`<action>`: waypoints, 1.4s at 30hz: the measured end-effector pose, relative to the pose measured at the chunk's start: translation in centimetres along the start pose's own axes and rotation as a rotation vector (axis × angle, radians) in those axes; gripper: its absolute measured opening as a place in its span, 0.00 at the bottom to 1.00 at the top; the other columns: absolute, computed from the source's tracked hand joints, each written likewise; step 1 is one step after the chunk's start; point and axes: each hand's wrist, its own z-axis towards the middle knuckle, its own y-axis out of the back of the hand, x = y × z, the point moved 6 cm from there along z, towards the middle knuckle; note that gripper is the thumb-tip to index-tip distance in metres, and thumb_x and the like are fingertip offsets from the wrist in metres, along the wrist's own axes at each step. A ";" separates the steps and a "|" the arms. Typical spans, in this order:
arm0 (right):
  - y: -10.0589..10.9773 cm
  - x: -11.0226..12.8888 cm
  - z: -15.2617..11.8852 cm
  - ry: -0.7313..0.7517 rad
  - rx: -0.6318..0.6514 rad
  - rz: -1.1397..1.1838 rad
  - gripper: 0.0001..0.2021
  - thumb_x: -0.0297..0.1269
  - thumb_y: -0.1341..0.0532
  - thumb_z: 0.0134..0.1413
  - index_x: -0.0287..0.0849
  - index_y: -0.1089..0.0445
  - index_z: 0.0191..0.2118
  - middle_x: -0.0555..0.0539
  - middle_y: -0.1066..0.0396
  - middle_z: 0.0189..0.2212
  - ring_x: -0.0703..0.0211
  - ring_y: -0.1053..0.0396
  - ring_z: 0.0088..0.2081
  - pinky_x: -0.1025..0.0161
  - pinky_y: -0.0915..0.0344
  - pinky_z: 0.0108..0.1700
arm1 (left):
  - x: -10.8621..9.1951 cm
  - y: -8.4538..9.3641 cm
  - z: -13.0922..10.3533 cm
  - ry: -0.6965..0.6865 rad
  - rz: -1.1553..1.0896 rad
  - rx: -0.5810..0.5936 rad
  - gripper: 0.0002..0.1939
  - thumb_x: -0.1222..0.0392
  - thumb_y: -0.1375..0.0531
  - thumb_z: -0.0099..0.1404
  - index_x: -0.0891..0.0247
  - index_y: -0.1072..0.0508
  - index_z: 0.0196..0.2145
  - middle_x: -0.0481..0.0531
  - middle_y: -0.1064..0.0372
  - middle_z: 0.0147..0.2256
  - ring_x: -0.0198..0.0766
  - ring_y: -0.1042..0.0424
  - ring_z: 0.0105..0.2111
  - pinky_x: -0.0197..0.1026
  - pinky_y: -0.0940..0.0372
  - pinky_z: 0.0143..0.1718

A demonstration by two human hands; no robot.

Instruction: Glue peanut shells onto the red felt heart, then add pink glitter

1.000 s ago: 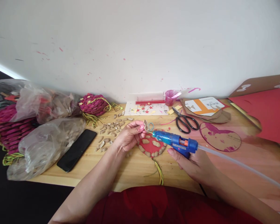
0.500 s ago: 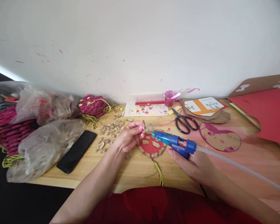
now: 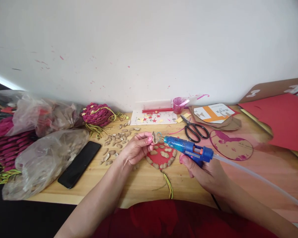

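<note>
Our left hand [image 3: 139, 148] has a peanut shell [image 3: 154, 137] in a narrow pinch, by the far left edge of the red disc [image 3: 159, 159]. Our right hand [image 3: 207, 172] is wrapped round the blue glue gun [image 3: 185, 147], its tip aimed left at the shell; we cannot tell whether they touch.

We judge the shell to be very light, dry and stiff but brittle, so a hard squeeze would likely crack it. Its rough skin should not slip much. We would hold it lightly by its left side, well away from the tip, which may be hot.

Our gun looks to be hard plastic, heavier than the shell, and best held by its handle. Behind it, to the right, runs a long glue stick [image 3: 223, 159], probably bendy enough to sway and tug. Loose peanuts [image 3: 119, 145] lie left on the table [image 3: 144, 189], just as light.
</note>
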 end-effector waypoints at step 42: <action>0.1 0.2 0.0 0.058 -0.009 0.012 0.17 0.41 0.42 0.67 0.45 0.40 0.26 0.55 0.39 0.17 0.65 0.40 0.20 0.65 0.44 0.24 | 0.2 0.1 0.0 0.017 0.020 -0.019 0.17 0.64 0.21 0.43 0.69 0.22 0.27 0.49 0.27 0.22 0.28 0.30 0.21 0.29 0.32 0.23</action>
